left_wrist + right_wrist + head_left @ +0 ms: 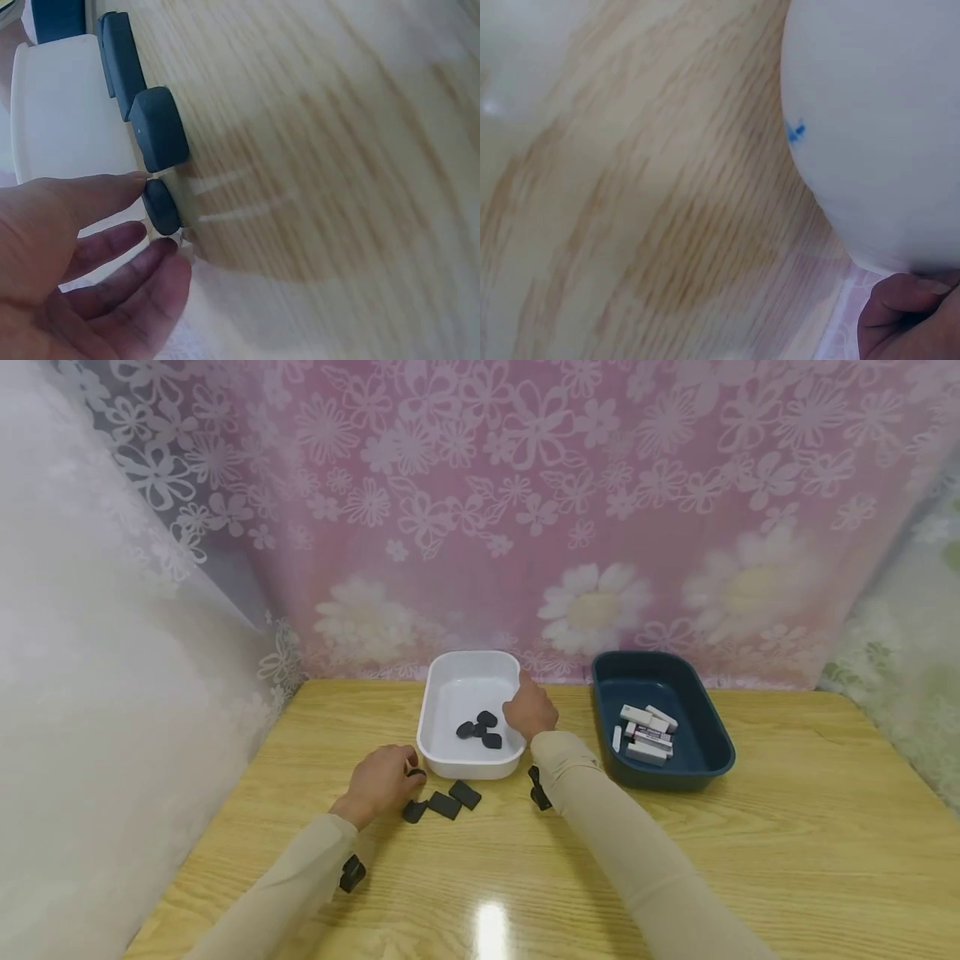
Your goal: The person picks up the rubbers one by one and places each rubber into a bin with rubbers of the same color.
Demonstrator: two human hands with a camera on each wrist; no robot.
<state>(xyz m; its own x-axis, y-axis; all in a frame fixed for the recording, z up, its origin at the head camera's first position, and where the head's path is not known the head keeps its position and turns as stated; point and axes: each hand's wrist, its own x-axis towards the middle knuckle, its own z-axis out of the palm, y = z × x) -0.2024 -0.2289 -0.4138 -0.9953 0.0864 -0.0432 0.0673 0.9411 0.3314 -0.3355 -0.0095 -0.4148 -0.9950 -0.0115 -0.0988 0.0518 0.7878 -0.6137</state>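
My left hand [381,781] is at the near left of the white tub [468,770]. Its thumb and fingers [169,289] close around the two ends of a small black rounded block [161,207] on the table. Beside it lie several more black blocks, among them two flat rectangular ones [445,805] and one with a notched outline [414,811]. My right hand [531,710] grips the right rim of the tub, its fingers partly hidden. Inside the tub, several black rounded pieces [491,741] lie grouped towards the near right.
A dark blue tub [712,770] stands to the right, holding several small white boxes [647,753]. Behind the wooden table [787,827] hangs a pink flowered curtain [465,527], close to both tubs. A pale curtain [112,652] borders the left side.
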